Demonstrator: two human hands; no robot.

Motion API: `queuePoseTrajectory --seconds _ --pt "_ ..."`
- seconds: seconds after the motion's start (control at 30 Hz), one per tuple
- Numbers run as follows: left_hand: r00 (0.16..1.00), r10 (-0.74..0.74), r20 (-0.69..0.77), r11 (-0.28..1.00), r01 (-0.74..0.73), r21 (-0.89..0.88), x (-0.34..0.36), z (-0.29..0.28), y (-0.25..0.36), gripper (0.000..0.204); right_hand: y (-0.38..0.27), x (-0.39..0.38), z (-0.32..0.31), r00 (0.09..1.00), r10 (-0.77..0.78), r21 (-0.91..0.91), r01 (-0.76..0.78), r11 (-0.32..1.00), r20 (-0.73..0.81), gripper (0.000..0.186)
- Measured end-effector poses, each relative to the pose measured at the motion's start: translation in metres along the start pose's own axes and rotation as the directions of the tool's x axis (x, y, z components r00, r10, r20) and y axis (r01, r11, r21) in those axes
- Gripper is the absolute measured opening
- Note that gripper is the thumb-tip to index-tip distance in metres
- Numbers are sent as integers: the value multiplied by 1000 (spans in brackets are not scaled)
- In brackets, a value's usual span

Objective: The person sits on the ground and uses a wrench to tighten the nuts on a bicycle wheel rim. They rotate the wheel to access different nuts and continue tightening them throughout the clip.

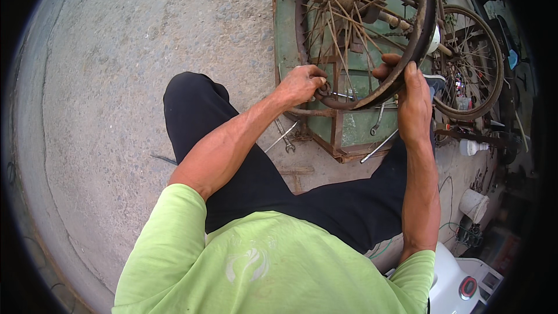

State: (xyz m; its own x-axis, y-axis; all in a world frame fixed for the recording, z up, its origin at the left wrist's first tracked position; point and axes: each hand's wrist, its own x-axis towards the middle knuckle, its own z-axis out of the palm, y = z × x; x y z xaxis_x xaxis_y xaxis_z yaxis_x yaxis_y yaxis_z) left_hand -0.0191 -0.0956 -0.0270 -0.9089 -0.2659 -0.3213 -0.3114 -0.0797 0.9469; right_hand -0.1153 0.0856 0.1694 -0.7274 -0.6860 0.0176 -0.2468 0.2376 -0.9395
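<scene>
A rusty spoked wheel (416, 52) with a dark rim stands tilted over a green metal cart body (363, 131). At its lower left edge, my left hand (299, 86) is closed, thumb and fingers pinching a small brown ring-like piece (324, 89). Whether that piece belongs to the wheel's rim or tyre, I cannot tell. My right hand (414, 104) grips the wheel's lower right side, thumb on the outer edge and fingers reaching through to the inside. Beneath the wheel, a ring-ended wrench (378, 120) lies on the green metal.
On the ground left of the cart lies an open-ended wrench (289, 143). A metal rod (379, 146) crosses the cart's near edge. Another spoked wheel (495, 75) stands at the right. A white bucket (474, 205) and a white plastic container (472, 147) are near my right arm.
</scene>
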Motion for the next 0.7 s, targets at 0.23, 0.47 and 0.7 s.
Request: queuePoseTrajectory --seconds 0.23,0.47,0.7 --pt "996 -43 73 999 42 18 -1 -4 2 40 7 6 3 1000 -28 -12 28 1000 -11 59" --pt "980 -137 143 974 159 -161 -2 -9 -2 40 3 6 4 1000 -12 -46 12 999 2 60" --pt "978 -110 178 984 133 -121 -4 -16 2 38 5 7 1 999 -24 -68 25 997 22 59"
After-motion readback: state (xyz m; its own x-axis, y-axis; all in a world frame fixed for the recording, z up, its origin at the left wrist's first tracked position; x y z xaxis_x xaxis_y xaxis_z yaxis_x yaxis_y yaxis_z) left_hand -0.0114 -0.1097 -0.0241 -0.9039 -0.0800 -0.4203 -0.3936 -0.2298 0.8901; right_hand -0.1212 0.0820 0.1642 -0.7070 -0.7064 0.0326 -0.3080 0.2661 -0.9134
